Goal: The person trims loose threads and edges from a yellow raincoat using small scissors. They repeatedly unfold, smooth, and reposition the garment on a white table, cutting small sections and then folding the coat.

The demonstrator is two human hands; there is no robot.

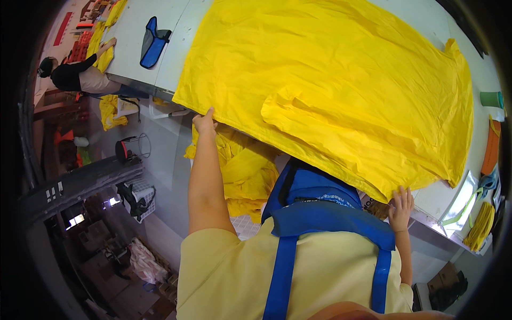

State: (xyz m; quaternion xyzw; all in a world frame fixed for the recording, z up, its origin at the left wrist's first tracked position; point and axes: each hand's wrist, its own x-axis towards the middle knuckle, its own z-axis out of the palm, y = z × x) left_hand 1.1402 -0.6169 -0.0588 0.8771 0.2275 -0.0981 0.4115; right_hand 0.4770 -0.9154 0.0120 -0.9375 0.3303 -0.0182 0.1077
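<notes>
A large sheet of yellow fabric (330, 69) lies spread over the white table, with a loose fold rising near its middle. At the sheet's near left edge, my left hand (205, 123) pinches the hem, one finger stretched along the top. My right hand (401, 209) is at the near right corner, its fingers bent over the hem and closed on it; the thumb is hidden. Between the two hands the hem runs along the table's front edge.
More yellow fabric (248, 173) is heaped below the table edge. A blue and grey cloth piece (154, 44) lies at the far left of the white table (184, 26). At right are a green spool (491, 100) and a yellow bundle (481, 226). Another person (72, 76) works at far left.
</notes>
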